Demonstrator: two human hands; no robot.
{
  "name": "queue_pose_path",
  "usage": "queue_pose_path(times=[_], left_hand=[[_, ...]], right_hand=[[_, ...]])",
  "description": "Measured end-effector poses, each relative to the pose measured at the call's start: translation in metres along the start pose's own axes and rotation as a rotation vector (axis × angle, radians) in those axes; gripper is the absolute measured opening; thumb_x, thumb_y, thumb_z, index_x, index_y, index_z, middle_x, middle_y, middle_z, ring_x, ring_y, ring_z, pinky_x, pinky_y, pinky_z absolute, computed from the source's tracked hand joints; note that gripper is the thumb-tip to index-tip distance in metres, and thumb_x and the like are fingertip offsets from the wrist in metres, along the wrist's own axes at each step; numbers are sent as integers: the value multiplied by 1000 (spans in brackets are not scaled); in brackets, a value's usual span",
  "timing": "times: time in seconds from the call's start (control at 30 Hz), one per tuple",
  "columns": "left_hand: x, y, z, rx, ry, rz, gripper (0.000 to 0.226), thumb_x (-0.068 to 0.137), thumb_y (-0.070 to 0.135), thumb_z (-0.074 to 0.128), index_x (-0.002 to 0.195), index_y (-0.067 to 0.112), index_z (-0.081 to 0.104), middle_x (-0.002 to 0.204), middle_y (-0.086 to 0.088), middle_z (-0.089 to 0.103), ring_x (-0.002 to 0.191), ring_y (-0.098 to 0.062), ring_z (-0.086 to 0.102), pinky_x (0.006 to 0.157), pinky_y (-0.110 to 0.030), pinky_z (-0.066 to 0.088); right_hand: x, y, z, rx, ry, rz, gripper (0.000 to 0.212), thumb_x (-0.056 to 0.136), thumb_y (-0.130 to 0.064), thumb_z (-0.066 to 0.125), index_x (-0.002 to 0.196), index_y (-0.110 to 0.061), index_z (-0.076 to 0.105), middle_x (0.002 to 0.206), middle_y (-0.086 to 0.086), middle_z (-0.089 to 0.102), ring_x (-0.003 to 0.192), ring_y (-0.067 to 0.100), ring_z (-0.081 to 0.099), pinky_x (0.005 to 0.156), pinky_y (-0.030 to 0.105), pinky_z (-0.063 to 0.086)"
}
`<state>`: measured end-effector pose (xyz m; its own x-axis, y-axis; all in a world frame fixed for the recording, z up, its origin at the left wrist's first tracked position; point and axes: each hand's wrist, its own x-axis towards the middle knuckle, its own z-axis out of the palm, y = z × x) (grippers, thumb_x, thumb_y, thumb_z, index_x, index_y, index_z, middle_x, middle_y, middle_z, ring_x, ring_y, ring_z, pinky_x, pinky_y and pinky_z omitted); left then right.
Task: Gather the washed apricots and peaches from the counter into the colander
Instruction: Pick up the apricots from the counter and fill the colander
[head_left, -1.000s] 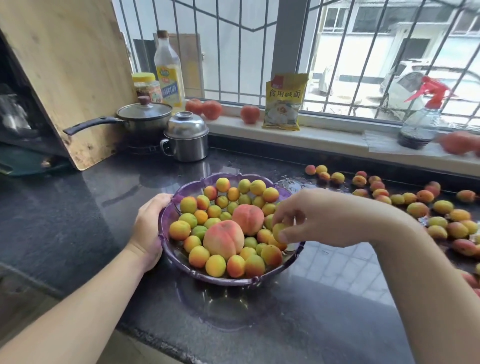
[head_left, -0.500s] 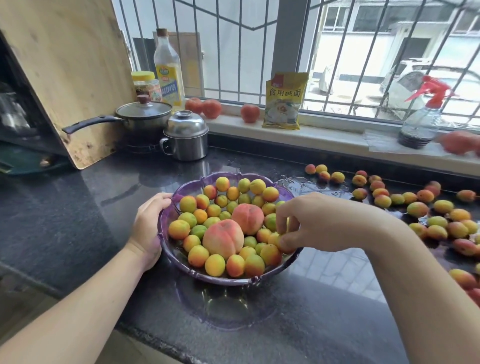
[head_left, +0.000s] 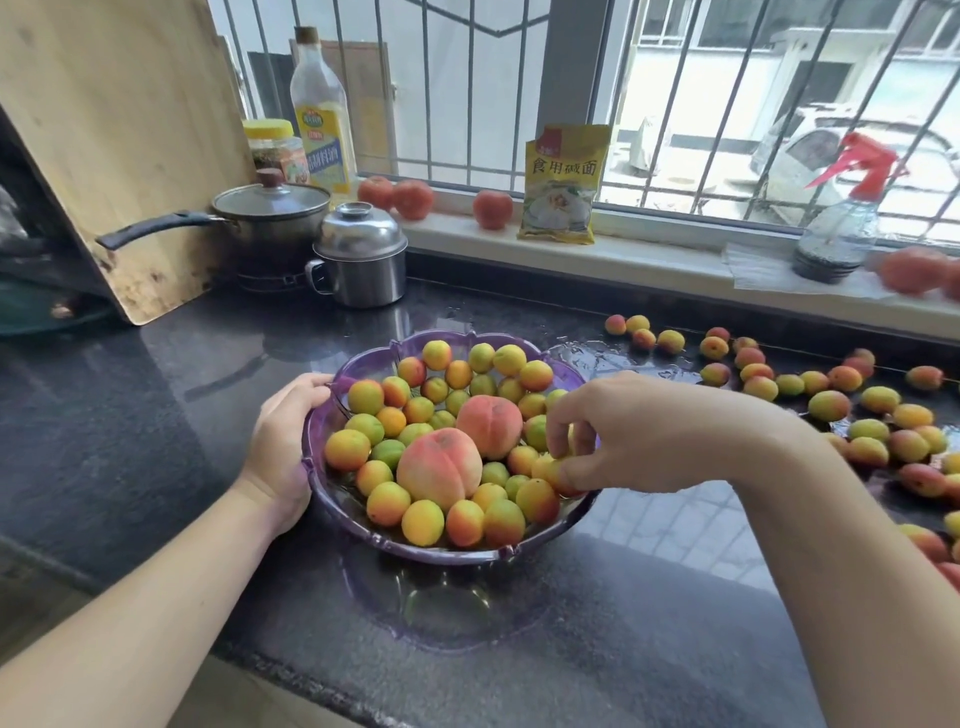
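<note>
Nearest, dark speckled stone counter, polished, wet in patches. On it, a translucent purple plastic colander with a scalloped rim, heaped with small round apricots, yellow to orange-red, smooth-skinned, and two larger, fuzzy pink peaches at the centre. Left hand curled round the colander's left rim, steadying. Right hand over the right rim, fingers bent downward and pinching an apricot low among the pile, seemingly at the point of release.

Further right, loose apricots on the counter, scattered in a band that runs toward the right edge; well apart from the colander, all on the right hand's side. So: probably a reach rightward with the right hand, the left far less well placed. Round fruit, no long axis to mind; likely to roll on wet stone.

Beyond, a lidded steel pot, a saucepan, a leaning wooden cutting board, and on the sill tomatoes, a yellow packet, a spray bottle.
</note>
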<state>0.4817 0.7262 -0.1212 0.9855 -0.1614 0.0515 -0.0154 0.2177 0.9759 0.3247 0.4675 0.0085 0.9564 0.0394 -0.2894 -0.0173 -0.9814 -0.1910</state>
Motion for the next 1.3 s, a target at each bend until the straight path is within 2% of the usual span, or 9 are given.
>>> queue_pose_path(times=[0.17, 0.3, 0.4, 0.6, 0.7, 0.9, 1.0, 1.13, 1.3], left_hand=[[0, -1, -1, 10, -9, 9, 30, 92, 27, 52, 98, 8, 75, 104, -22, 73, 101, -35, 68, 103, -61, 52], [1, -2, -2, 16, -16, 11, 33, 88, 31, 53, 100, 8, 74, 107, -23, 72, 103, -37, 68, 104, -66, 50], [2, -3, -3, 3, -19, 18, 34, 88, 31, 52, 99, 8, 75, 109, -28, 71, 103, -38, 68, 105, -69, 49], [4, -6, -4, 7, -29, 14, 35, 88, 31, 51, 98, 6, 73, 104, -27, 70, 100, -39, 66, 102, -65, 50], [4, -4, -1, -1, -39, 8, 31, 86, 29, 51, 91, 12, 77, 100, -26, 70, 100, -39, 64, 96, -56, 50], [5, -5, -3, -33, -44, 7, 30, 86, 28, 51, 91, 10, 76, 101, -26, 68, 100, -39, 63, 98, -56, 50], [6, -6, -4, -26, -60, -14, 31, 87, 29, 52, 92, 12, 77, 104, -26, 70, 103, -40, 64, 104, -64, 49], [5, -4, -2, -15, -44, 1, 31, 86, 29, 52, 91, 16, 79, 104, -21, 74, 104, -37, 67, 104, -63, 50], [4, -3, -4, -37, -115, -32, 49, 89, 27, 48, 128, 9, 73, 127, -22, 73, 123, -41, 68, 111, -59, 50]], right_hand=[[-3, 10, -16, 111, -14, -13, 15, 92, -53, 63, 101, -43, 69, 93, -17, 69, 81, 3, 64, 73, 26, 56], [61, 72, -18, 487, 508, 190, 13, 95, -29, 63, 93, -24, 75, 82, -3, 74, 69, 13, 62, 64, 32, 51], [129, 130, 10, 164, 638, 448, 25, 93, -14, 56, 113, -19, 71, 115, 10, 69, 105, 31, 59, 88, 38, 49], [184, 184, 34, -471, 530, 386, 55, 94, -22, 50, 148, -22, 40, 151, 18, 38, 141, 39, 26, 116, 50, 24], [202, 190, 29, -609, 449, 394, 46, 97, -27, 48, 143, -24, 45, 144, 16, 45, 139, 39, 30, 118, 50, 18], [195, 173, 29, -756, 544, 273, 23, 90, -16, 56, 111, -20, 65, 110, 7, 63, 110, 32, 49, 97, 44, 37], [178, 162, 33, -486, 664, 213, 27, 93, -19, 60, 119, -20, 64, 114, 7, 65, 109, 32, 48, 92, 44, 39], [119, 116, 16, 517, 825, 231, 26, 96, -27, 64, 120, -22, 69, 105, 1, 71, 97, 24, 64, 85, 37, 52], [20, 47, -4, 737, 614, 43, 16, 92, -27, 74, 107, -29, 72, 102, -3, 71, 92, 13, 70, 79, 36, 56]])
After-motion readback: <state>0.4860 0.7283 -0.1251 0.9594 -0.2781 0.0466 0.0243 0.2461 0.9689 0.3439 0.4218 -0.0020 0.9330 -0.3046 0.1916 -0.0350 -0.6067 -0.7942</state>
